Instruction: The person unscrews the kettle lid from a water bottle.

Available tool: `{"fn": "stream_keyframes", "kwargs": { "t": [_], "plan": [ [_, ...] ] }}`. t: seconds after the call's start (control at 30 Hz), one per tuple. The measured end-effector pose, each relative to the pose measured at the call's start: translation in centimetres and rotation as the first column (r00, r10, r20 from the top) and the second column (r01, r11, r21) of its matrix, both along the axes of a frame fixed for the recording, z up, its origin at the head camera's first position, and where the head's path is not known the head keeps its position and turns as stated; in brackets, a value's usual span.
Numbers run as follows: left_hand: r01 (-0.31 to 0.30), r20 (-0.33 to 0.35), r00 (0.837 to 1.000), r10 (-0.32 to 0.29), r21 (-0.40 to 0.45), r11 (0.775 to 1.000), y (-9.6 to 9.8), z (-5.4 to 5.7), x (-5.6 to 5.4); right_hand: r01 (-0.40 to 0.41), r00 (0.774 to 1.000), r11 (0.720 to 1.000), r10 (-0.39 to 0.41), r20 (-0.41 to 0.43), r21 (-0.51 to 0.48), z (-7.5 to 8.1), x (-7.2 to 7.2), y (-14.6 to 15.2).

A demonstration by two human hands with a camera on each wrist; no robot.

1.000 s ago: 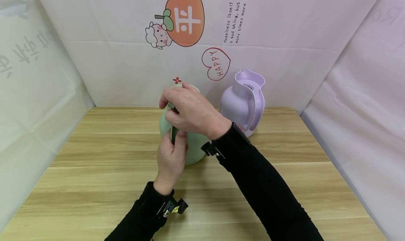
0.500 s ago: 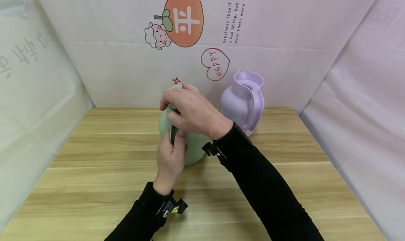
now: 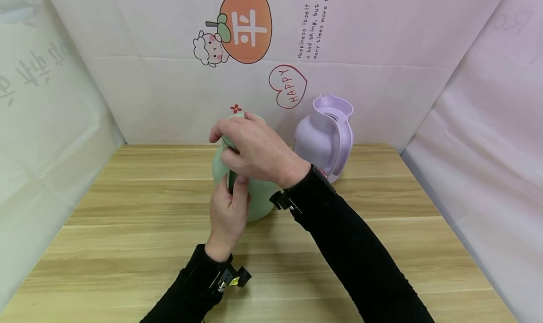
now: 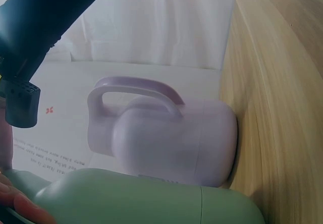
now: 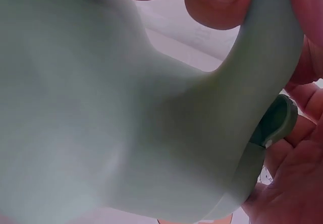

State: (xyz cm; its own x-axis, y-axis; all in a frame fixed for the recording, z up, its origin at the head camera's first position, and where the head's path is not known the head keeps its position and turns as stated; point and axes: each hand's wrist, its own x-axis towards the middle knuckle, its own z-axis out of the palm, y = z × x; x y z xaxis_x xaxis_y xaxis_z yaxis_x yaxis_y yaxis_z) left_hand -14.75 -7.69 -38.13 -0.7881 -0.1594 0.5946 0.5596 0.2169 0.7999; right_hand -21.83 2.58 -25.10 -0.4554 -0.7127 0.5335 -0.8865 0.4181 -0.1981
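In the head view a pale green vacuum jug (image 3: 260, 202) stands upright, partly hidden behind my hands. My left hand (image 3: 229, 214) grips its handle (image 5: 260, 57), thumb lying along the outside. Over the top my right hand (image 3: 259, 151) curls its fingers and thumb around the lid (image 3: 229, 141), covering most of it. A darker green lever (image 5: 280, 118) sticks out at the lid, close to the right palm in the right wrist view. Behind and to the right is a lilac vacuum jug (image 3: 316, 141), its spout rim uncovered; neither hand touches it.
Both jugs stand on a wood-grain table (image 3: 140, 210), near its back edge. A white printed cloth (image 3: 169, 92) hangs right behind, and more white cloth encloses the left and right sides. The right forearm (image 3: 356, 247) crosses above the table in front of the lilac jug.
The right index finger has shifted slightly left and straightened a little over the lid. Left hand and both jugs keep their places; the head view has drifted very slightly.
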Motion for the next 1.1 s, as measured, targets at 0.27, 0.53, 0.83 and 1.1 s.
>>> {"fn": "stream_keyframes", "kwargs": {
  "t": [0.27, 0.53, 0.83, 1.1],
  "plan": [
    [0.025, -0.001, 1.0, -0.025, 0.023, 0.999, 0.0, 0.1, 0.2, 0.326, 0.945, 0.943, -0.326, -0.007, 0.075, 1.1, 0.7, -1.0],
    [0.031, -0.014, 0.999, -0.03, 0.04, 0.999, -0.1, 0.1, 0.2, 0.586, 0.747, 0.726, -0.656, 0.108, 0.36, 2.2, 1.7, -2.5],
    [0.043, -0.013, 0.999, -0.043, 0.041, 0.998, -0.1, 0.0, 0.1, 0.658, 0.677, 0.615, -0.735, 0.016, 0.435, 2.1, 1.7, -3.2],
    [0.041, 0.007, 0.999, -0.042, 0.042, 0.998, -0.2, 0.2, 0.2, 0.672, 0.681, 0.629, -0.732, 0.008, 0.39, 1.7, 1.4, -3.1]
  ]
}}
